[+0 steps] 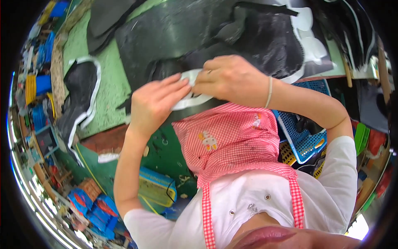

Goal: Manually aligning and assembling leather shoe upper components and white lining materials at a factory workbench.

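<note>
At the near edge of the bench, both my hands are on a white strip (pixel 190 102) that borders a black sheet-like piece. My left hand (pixel 151 103) lies over its left side, fingers stretched out and slightly blurred. Curled fingers of my right hand (pixel 230 79) pinch the strip from the right, hiding part of it. Behind them spreads a large black piece (pixel 265 50) with a pale border at its right side. Another black cut piece with white edging (pixel 81 85) rests to the left.
A dark flat board (pixel 166 35) covers much of the green bench (pixel 110 79). Farther back at the left are dark grey sheets (pixel 107 20). Blue baskets (pixel 300 137) stand below at the right, and a blue-yellow basket (pixel 155 186) sits on the floor at the left.
</note>
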`<state>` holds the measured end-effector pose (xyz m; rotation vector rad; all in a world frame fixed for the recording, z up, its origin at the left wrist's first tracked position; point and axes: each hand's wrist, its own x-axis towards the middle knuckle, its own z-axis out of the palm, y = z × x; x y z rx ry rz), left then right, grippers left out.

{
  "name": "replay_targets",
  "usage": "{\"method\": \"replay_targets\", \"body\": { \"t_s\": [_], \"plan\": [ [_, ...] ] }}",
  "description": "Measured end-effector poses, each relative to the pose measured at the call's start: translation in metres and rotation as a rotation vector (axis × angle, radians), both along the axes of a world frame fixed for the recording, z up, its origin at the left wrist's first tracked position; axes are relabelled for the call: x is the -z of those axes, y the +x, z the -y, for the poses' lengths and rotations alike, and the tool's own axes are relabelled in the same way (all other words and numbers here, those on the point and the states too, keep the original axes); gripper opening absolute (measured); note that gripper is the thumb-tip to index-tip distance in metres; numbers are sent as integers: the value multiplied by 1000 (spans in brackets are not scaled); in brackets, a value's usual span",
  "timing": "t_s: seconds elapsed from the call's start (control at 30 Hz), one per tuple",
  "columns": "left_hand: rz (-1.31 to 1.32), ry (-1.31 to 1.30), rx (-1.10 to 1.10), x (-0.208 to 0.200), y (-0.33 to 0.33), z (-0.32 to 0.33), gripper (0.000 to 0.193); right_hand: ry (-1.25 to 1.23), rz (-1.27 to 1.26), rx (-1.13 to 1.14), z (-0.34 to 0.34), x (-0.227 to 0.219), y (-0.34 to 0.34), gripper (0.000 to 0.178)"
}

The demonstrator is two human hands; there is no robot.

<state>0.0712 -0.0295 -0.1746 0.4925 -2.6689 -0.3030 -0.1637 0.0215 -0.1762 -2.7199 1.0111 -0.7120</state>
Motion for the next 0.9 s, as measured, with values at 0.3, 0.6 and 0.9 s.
{"method": "replay_targets", "body": {
  "t_s": [0.3, 0.6, 0.9],
  "plan": [
    [331, -183, -166, -31, 34, 32, 48, 28, 352, 143, -27, -38, -95, 19],
    [-161, 114, 243, -73, -110, 25, 43, -318, -222, 906, 3, 15, -218, 14],
    [-148, 240, 101, -48, -258, 57, 21, -68, 465, 1113, 3, -10, -245, 18]
  ]
}}
